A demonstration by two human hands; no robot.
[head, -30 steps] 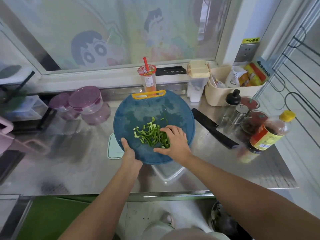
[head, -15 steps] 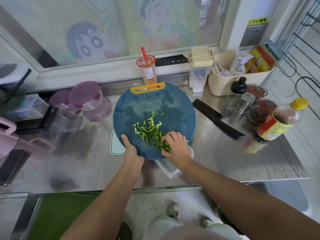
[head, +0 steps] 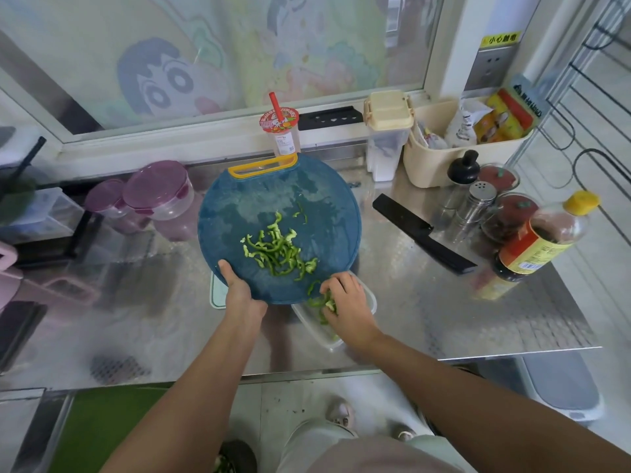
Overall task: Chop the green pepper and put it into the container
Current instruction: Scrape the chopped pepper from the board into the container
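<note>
1. Leftmost of the two, the left hand clamps the near left rim of a round blue cutting board. The thumb lies on top and the fingers are hidden underneath.
2. Just right of that thumb and a little beyond it, the pepper strips lie in a loose pile on the near half of the board. The pile's long axis runs across the board, from the left thumb toward the right fingertips. Most single strips lie the other way, pointing roughly from the far side down toward the near rim. A couple of stray strips sit farther up the board.
3. At the board's near right rim, the right hand has its fingers curled over a small bunch of green strips. From this hand, the main pile lies up and to the left, and its right end is just beside the fingertips. Both hands are close to the pile, but only the right one is free to rake it.
4. Directly under the right hand sits the clear container, partly tucked beneath the board's near rim. A few strips already lie inside. The next sweep likely pulls the pile down and right, over the rim.
5. Well off to the right of that hand, a black knife rests on the steel counter, untouched.
</note>
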